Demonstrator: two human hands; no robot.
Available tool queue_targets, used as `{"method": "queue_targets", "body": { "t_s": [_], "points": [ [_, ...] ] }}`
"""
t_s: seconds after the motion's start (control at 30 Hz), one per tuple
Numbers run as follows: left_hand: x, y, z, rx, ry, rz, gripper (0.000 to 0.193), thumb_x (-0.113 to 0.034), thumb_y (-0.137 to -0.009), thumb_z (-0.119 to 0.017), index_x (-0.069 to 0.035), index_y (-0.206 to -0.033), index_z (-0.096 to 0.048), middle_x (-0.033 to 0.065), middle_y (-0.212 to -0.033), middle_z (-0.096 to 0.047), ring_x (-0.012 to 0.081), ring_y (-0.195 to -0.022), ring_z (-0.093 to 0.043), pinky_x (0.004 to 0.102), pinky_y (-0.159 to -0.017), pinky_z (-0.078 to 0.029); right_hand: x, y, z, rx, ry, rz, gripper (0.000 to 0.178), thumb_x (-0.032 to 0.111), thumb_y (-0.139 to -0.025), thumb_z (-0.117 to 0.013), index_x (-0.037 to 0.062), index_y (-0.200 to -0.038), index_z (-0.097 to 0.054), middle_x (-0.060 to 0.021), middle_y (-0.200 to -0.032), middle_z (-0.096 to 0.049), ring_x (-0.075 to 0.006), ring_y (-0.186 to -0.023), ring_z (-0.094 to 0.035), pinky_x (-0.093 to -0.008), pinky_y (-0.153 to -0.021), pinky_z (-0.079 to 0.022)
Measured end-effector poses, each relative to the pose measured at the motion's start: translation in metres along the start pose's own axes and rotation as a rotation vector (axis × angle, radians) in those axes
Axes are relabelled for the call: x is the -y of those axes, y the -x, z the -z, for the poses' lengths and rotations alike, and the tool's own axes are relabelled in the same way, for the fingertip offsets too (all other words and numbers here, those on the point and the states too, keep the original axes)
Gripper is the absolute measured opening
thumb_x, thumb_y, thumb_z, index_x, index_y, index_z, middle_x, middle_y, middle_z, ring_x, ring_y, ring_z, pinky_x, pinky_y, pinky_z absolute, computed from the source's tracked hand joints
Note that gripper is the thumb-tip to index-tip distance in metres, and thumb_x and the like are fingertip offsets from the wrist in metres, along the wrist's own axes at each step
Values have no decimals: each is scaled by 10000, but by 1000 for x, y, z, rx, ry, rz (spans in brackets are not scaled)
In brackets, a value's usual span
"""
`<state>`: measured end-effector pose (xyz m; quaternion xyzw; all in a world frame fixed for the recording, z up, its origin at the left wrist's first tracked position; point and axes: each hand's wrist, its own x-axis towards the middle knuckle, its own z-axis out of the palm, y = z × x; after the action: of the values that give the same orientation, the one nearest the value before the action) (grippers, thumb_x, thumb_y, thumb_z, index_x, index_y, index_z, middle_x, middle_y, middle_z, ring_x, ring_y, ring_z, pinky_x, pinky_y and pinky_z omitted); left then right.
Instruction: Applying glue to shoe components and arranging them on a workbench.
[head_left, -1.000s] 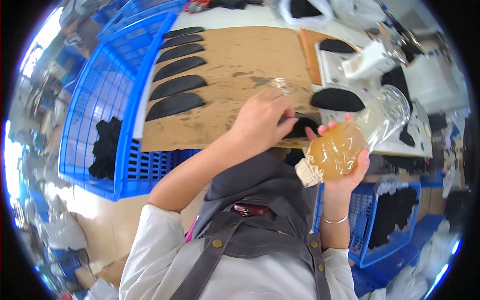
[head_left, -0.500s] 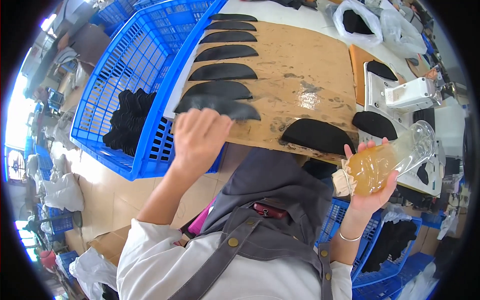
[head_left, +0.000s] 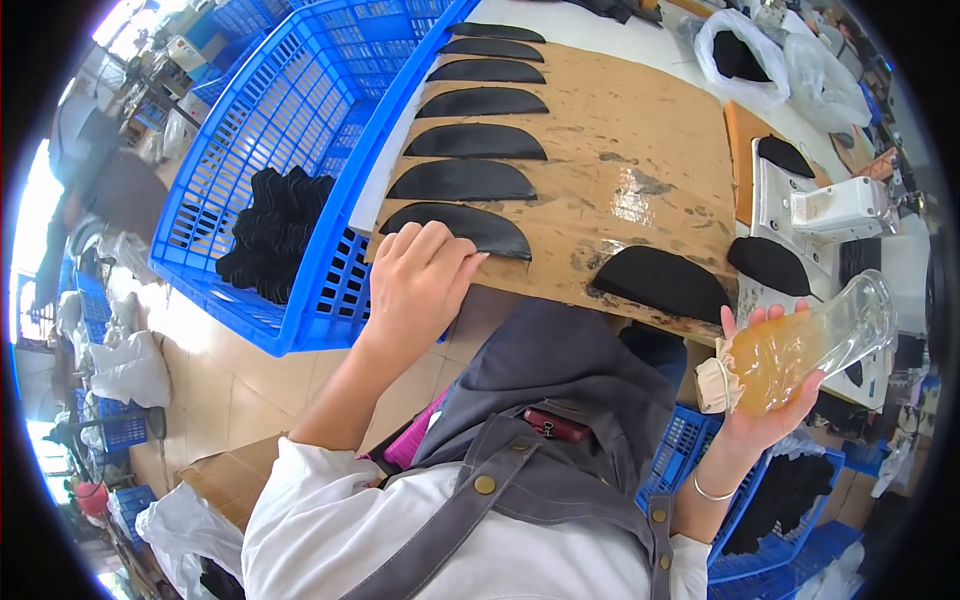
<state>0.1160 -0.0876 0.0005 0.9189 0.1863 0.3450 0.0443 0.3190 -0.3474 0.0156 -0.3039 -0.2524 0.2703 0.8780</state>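
Note:
My left hand (head_left: 420, 280) is closed, its bent fingers at the near edge of a black half-moon piece (head_left: 465, 228) lying flat on the brown board (head_left: 590, 130); the fingertips are partly hidden. Beyond it, several similar black pieces (head_left: 475, 142) form a column up the board's left side. My right hand (head_left: 775, 415) is wrapped around a clear bottle (head_left: 800, 345) of amber liquid, tilted, its cloth-covered mouth (head_left: 717, 383) pointing left. Near that bottle, another black half-moon piece (head_left: 662, 285) rests at the board's front right corner.
A blue crate (head_left: 300, 310) with stacked black pieces (head_left: 275, 235) stands against the table's left side. At right are a white machine (head_left: 835, 207), a black piece (head_left: 768, 265) and a plastic bag (head_left: 715, 40). Another blue crate (head_left: 820, 515) sits low at the right.
The nearest black piece in the column, blurred and overlapping the one behind before, now lies flat and apart from it. My left hand stays at its near edge. The whole view has shifted slightly.

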Motion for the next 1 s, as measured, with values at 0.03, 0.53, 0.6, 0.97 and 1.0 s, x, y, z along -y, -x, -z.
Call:
{"method": "queue_targets", "body": {
  "t_s": [0.03, 0.53, 0.6, 0.97, 1.0],
  "points": [
    [2, 1, 0, 0, 0, 1, 101, -62, -660, -692, -50, -686, -595, 33, -656, -500, 206, -626, -493, 307, -577, -386, 0, 0, 0, -5, 0, -3, 723, 426, -819, -526, 46, -1357, -227, -153, -1193, -439, -287, -1121, -459, -596, -1035, -140],
    [13, 0, -4, -1, 221, 244, 287, -164, -559, -775, -63, -641, -519, 24, -632, -477, 215, -632, -489, 324, -591, -402, 2, 4, -5, -2, 51, 8, 735, 456, -816, -512, 56, -1361, -225, -138, -1193, -446, -269, -1118, -468, -601, -1030, -150],
    [10, -4, 1, -6, 156, 249, 344, -160, -536, -800, -39, -659, -502, 41, -646, -471, 210, -630, -463, 299, -576, -387, 2, 5, -6, -11, 68, 13, 736, 458, -815, -512, 57, -1362, -225, -135, -1194, -447, -266, -1117, -469, -601, -1030, -152],
    [-45, -14, -39, 9, 378, -347, 370, -76, -646, -675, -40, -1008, -603, 81, -961, -588, 217, -863, -575, 319, -715, -464, -34, -45, -64, 84, 872, 415, 683, 308, -780, -609, 38, -1308, -271, -220, -1129, -479, -316, -1034, -516, -433, -927, -399],
    [-43, -13, -46, 4, 389, -355, 370, -76, -646, -675, -40, -1008, -603, 81, -961, -588, 217, -863, -575, 319, -715, -464, -41, -45, -71, 108, 916, 409, 662, 233, -760, -638, 9, -1283, -299, -210, -1110, -503, -301, -1029, -520, -404, -915, -405]
  ]
}}
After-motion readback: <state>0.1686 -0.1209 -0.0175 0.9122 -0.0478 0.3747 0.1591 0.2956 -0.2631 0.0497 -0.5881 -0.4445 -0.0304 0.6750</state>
